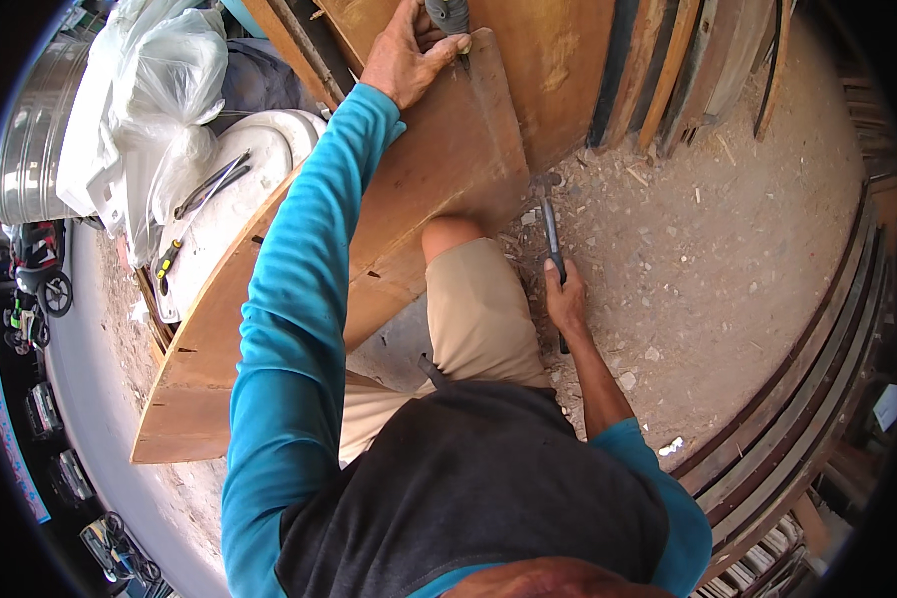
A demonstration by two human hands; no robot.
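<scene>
1. A person seen from above, in blue sleeves and a dark vest, works over a large brown wooden board (419, 184). It lies in front and to the left of the body, its long axis slanting from far right to near left, with one bent knee (450, 235) at its right edge.
2. The left hand (401, 62) is at the board's far end, fingers closed round a dark grey tool (448, 14). The top of the view cuts this tool off, so its kind, and whether its tip touches the board, cannot be told.
3. The right hand (566, 302) is wrapped round the handle of a hammer (551, 229), low and to the right of the knee. The hammer points away from the body, its head just beyond the board's far right corner.
4. The left hand is nearer the board's far edge; the hammer head lies nearer the body and to the right of the dark grey tool.
5. Beyond the board's left edge, a white stool (264, 149) carries pliers (212, 187), with a yellow-and-black screwdriver (169, 259) by its near left edge.
6. Wooden planks (693, 75) lean beyond the littered ground (688, 259).
</scene>
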